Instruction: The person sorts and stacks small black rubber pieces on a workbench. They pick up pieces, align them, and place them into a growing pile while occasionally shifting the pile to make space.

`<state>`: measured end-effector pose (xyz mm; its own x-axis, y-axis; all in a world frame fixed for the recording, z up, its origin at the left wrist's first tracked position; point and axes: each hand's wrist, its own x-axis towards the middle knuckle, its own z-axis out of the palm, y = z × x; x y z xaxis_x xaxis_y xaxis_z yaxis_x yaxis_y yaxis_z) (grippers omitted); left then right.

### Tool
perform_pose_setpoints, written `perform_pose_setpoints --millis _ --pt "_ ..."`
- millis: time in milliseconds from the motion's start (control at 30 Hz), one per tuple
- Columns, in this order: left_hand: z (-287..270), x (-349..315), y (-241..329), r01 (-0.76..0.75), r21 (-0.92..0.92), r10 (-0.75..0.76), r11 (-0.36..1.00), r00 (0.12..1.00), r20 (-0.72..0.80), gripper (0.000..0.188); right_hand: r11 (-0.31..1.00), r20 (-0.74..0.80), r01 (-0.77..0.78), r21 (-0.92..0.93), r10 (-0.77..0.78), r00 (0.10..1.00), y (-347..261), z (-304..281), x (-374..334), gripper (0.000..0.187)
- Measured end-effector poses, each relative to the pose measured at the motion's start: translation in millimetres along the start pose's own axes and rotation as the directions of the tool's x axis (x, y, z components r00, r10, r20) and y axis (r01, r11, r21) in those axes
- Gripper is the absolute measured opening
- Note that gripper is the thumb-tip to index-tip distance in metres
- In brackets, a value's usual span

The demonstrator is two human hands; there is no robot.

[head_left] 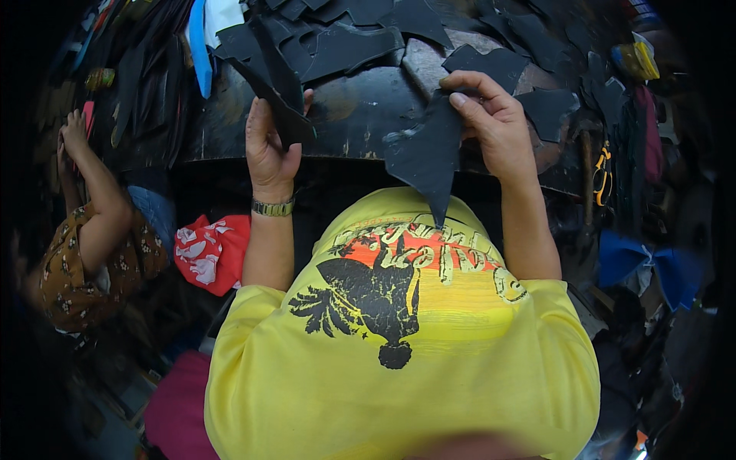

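Observation:
My right hand (494, 119) pinches the top of a flat black cut-out piece (429, 157) between thumb and fingertips. The piece hangs down, its narrow point in front of my yellow shirt. At its left edge some loose thread or frayed bits show. My left hand (268, 146) holds other black cut-out pieces (280, 100) tilted upright between thumb and fingers; how many cannot be made out. Several more black pieces (345, 50) of irregular shape lie overlapping on the dark, worn worktable (349, 115) beyond my hands.
Tall stacks of black sheets (146, 84) stand at the left, beside a blue strip (201, 50). Yellow-orange-handled scissors (603, 176) hang at the table's right edge. A red patterned cloth (211, 253) lies by my left forearm. A co-worker in a brown floral shirt (103, 261) sits far left.

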<state>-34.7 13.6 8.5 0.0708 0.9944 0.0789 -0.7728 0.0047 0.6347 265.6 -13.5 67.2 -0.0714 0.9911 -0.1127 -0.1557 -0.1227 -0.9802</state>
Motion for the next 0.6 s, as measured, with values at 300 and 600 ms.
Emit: perform_pose_setpoints --millis 300,600 --pt "-15.1 14.1 -13.9 -0.014 0.056 0.022 0.998 0.988 -0.151 0.03 0.991 0.006 0.046 -0.127 -0.046 0.999 -0.8 -5.0 -2.0 0.02" --pt "-9.1 13.7 -16.3 0.042 0.095 -0.029 0.995 0.991 -0.132 0.031 0.91 0.196 -0.17 0.378 0.1 0.975 -16.8 4.6 -21.7 0.057"
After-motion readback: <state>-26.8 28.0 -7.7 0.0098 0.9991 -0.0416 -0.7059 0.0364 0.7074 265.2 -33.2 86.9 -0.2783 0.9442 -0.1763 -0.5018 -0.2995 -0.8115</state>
